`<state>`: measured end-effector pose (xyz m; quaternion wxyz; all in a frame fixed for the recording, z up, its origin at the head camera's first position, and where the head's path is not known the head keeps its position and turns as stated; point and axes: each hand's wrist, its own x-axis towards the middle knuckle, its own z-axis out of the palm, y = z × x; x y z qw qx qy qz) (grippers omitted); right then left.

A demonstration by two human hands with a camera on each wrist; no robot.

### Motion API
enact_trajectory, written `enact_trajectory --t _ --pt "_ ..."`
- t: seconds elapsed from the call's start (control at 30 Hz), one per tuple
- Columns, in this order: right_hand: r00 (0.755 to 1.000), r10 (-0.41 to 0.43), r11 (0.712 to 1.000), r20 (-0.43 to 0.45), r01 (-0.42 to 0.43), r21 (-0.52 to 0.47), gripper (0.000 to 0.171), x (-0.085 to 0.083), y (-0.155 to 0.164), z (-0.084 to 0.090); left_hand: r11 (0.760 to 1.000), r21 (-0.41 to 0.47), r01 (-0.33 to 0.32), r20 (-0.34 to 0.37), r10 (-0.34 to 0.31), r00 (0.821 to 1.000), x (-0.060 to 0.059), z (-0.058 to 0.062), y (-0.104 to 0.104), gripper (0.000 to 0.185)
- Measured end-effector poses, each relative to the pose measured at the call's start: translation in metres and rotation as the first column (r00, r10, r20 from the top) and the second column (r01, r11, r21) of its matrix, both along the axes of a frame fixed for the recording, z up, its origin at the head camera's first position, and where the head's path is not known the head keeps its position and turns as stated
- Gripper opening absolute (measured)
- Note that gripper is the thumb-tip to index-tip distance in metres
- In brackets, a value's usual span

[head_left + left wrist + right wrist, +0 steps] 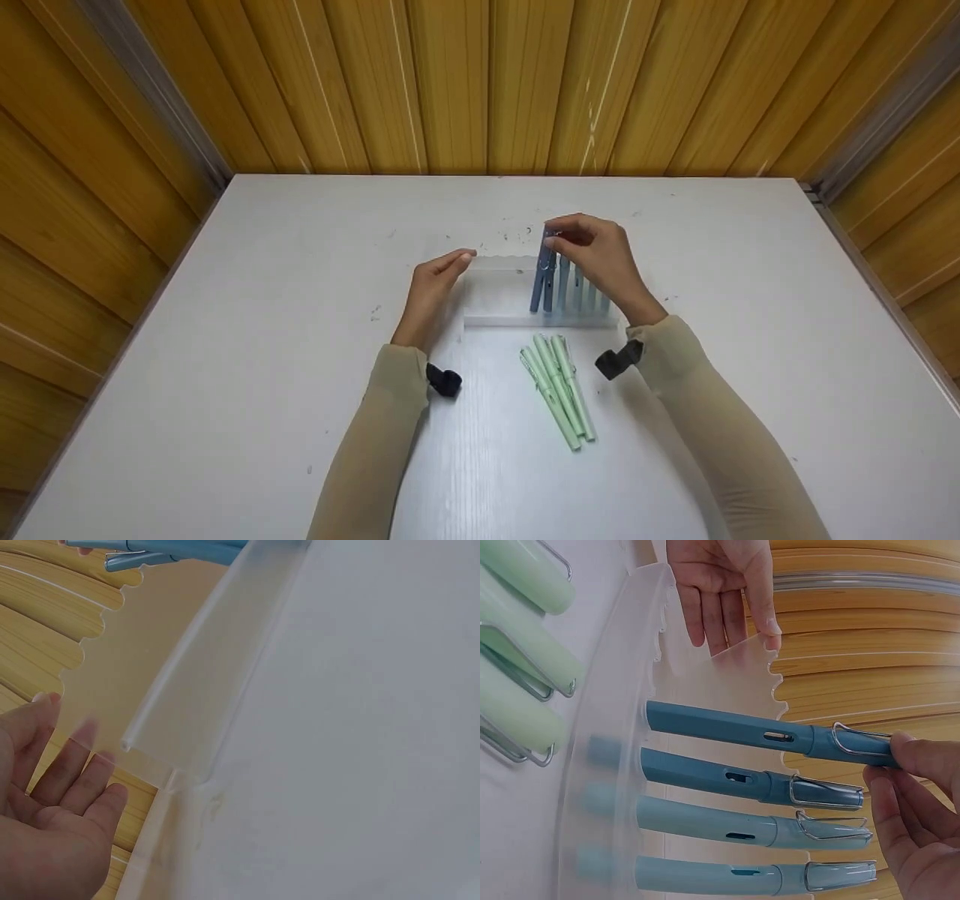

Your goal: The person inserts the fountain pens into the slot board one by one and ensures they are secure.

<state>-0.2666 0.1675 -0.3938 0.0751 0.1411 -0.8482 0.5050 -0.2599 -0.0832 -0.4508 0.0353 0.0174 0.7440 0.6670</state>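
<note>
A translucent pen rack (499, 296) with a scalloped top edge stands mid-table. Several blue pens (570, 289) lean upright in its right half. My right hand (561, 237) pinches the clip end of the leftmost, darker blue pen (765, 735), which sits in a notch of the rack (705, 682). In the right wrist view the right hand (891, 759) grips that pen's cap between thumb and fingers. My left hand (459, 260) holds its straight fingers against the rack's left end. The left wrist view shows the left hand (75, 746) flat behind the rack's wall (202, 690).
Several pale green pens (559, 386) lie in a bundle on the white table (262, 300) just in front of the rack, between my forearms. Wooden slat walls enclose the table on three sides. Small dark specks dot the table behind the rack.
</note>
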Motion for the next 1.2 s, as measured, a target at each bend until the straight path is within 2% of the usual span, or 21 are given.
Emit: enact_trajectory --t 0.07,0.13,0.4,0.7,0.9,1.03,1.2 --pt "1.000 0.001 1.000 0.001 -0.001 0.001 0.026 0.000 0.000 -0.001 1.000 -0.002 0.013 0.009 -0.013 1.000 0.005 0.009 0.000 0.036" --pt "1.000 0.002 1.000 0.003 -0.002 0.006 0.026 0.000 -0.001 -0.002 1.000 -0.001 0.010 0.010 -0.010 1.000 0.005 0.009 0.000 0.036" --pt "1.000 0.013 0.999 0.016 -0.014 0.030 0.027 0.000 -0.004 -0.007 0.999 0.037 -0.013 0.010 0.013 1.000 -0.013 -0.018 -0.001 0.036" --pt "0.999 0.016 0.999 -0.031 -0.014 0.040 0.025 -0.001 -0.009 -0.010 0.996 0.082 -0.018 -0.001 0.018 1.000 -0.012 -0.021 0.000 0.039" --pt "0.988 0.005 0.993 -0.155 0.013 0.115 0.026 -0.001 -0.012 -0.012 0.997 0.062 -0.040 -0.004 0.040 0.999 -0.012 -0.021 0.000 0.035" --pt "0.967 0.034 0.987 -0.251 0.006 0.158 0.026 -0.002 -0.012 -0.012 0.997 0.062 -0.043 -0.011 0.044 0.999 -0.012 -0.021 0.000 0.033" --pt "0.945 0.088 0.977 -0.317 -0.019 0.215 0.027 -0.003 -0.009 -0.013 0.998 0.050 -0.046 -0.026 0.047 0.999 -0.014 -0.022 0.001 0.033"
